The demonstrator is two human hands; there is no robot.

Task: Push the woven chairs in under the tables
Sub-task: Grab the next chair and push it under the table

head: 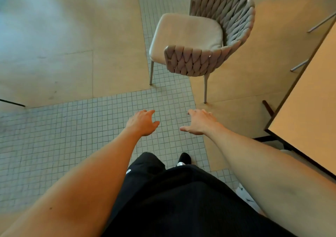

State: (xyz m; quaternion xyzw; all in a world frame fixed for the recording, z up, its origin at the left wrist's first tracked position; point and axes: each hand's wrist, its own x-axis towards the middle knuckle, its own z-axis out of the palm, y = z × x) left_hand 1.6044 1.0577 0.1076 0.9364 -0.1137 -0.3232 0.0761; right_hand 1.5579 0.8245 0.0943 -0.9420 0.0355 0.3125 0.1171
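Note:
A grey woven chair with a pale seat cushion stands out on the floor ahead of me, its curved back toward the right and its open front toward the left. A light wooden table with a dark edge runs along the right side. My left hand and my right hand reach forward side by side over the tiled floor, fingers relaxed and spread. Both hold nothing and stop well short of the chair's near armrest.
The floor is small grey tiles bordered by tan panels. Thin metal legs of other furniture show at the upper right and upper left. A dark bar lies at the left edge. My black trousers and shoe fill the bottom centre.

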